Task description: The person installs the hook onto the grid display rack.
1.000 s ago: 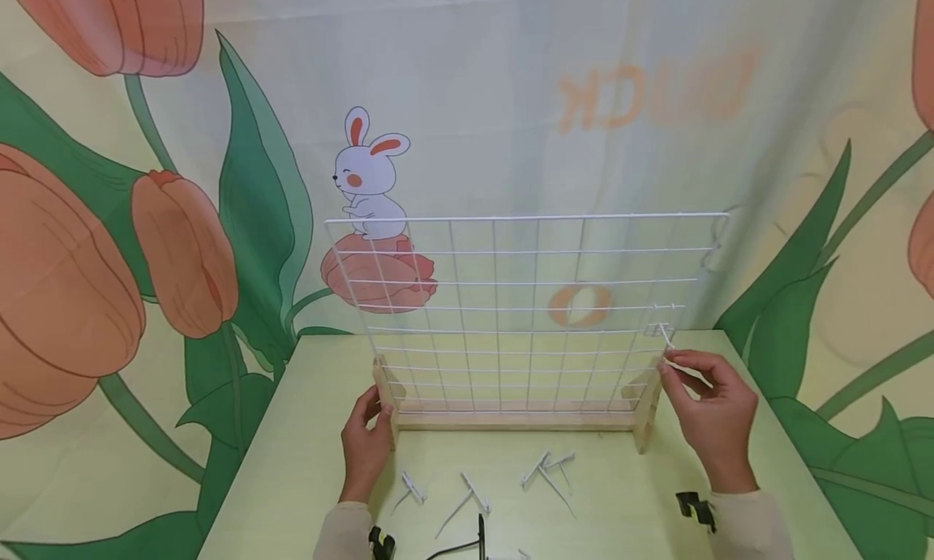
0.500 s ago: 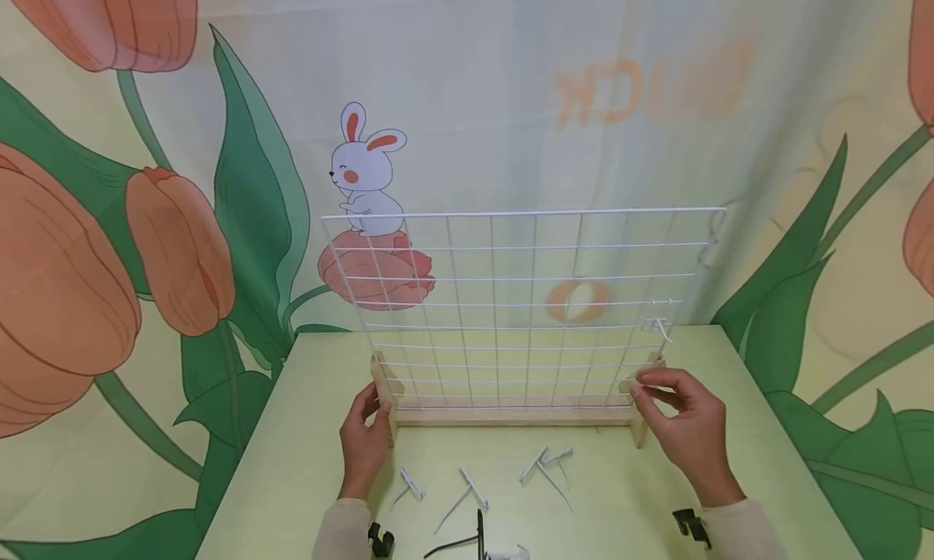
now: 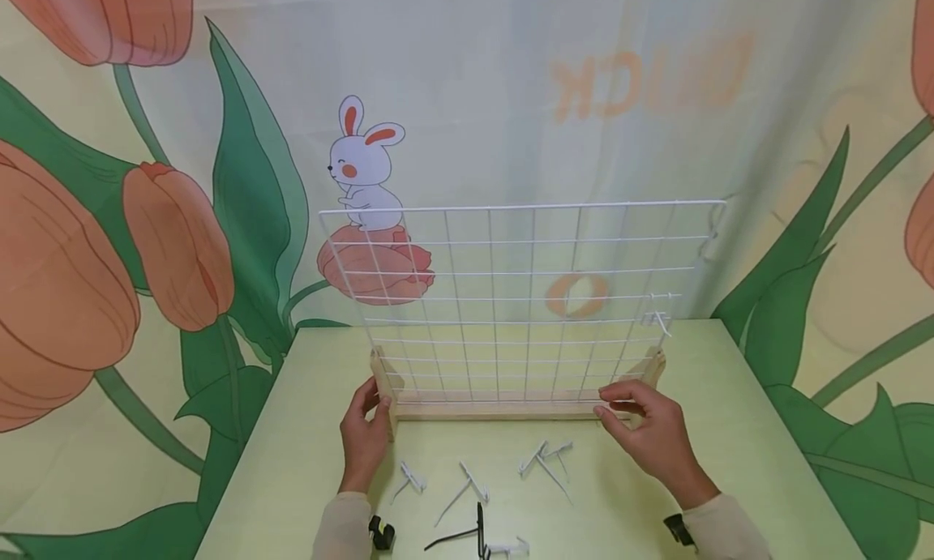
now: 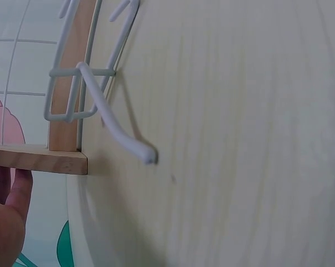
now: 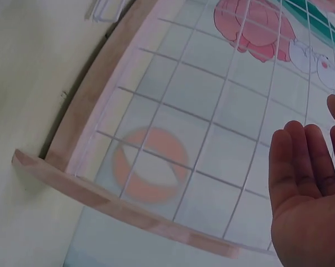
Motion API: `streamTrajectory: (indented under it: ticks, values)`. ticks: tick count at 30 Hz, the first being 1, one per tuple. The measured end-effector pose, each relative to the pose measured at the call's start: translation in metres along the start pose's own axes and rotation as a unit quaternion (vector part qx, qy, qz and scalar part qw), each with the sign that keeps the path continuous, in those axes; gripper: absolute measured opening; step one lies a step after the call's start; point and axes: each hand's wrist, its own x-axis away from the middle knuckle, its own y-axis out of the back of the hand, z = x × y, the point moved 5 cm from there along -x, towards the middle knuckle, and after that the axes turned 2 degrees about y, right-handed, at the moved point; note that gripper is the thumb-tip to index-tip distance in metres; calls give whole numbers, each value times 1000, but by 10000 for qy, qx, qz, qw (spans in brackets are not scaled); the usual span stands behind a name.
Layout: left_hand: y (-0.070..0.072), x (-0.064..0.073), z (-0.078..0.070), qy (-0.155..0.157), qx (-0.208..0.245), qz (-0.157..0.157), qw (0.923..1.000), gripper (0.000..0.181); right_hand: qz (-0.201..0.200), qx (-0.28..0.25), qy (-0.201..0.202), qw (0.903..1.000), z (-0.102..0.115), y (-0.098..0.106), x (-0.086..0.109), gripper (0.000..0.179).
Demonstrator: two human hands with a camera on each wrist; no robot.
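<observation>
A white wire grid panel [image 3: 511,271] stands upright in a wooden stand [image 3: 511,411]. My left hand [image 3: 365,438] grips the stand's left side piece, thumb in front; in the left wrist view its fingers [image 4: 18,194] show at the wood. My right hand [image 3: 653,434] is in front of the stand's right end, holding nothing, with thumb and fingers apart. One white hook [image 3: 660,323] hangs on the grid near its right edge. Loose white hooks lie on the table, among them a left one [image 3: 410,479], a middle one [image 3: 467,489] and a crossed pair [image 3: 543,464].
At the table's [image 3: 277,463] near edge lies a thin black piece [image 3: 479,527], beside another white hook [image 3: 511,549]. Behind the table hangs a printed curtain [image 3: 496,98] with tulips and a rabbit.
My right hand has come away from the hook on the grid, moving down and to the left. My left hand stays at the stand's side piece.
</observation>
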Motion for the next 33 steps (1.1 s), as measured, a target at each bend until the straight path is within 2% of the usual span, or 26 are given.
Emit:
streamTrajectory:
  ticks: [6, 12, 16, 24, 33]
  values:
    - [0, -1, 2, -6, -3, -19, 10000, 43, 333, 68, 173, 9993, 0, -18, 10, 35]
    - [1, 0, 4, -2, -31, -80, 10000, 43, 941, -45, 41, 9955, -11, -42, 26, 36]
    - [1, 0, 2, -67, -28, -76, 9999, 44, 1199, -147, -52, 9927, -20, -55, 36, 33]
    - [-1, -2, 1, -47, 10, -33, 10000, 44, 1650, -92, -681, 9839, -45, -77, 53, 22]
    - [-1, -1, 0, 61, 16, -48, 10000, 43, 1842, 338, -1428, 9719, -66, -92, 69, 15]
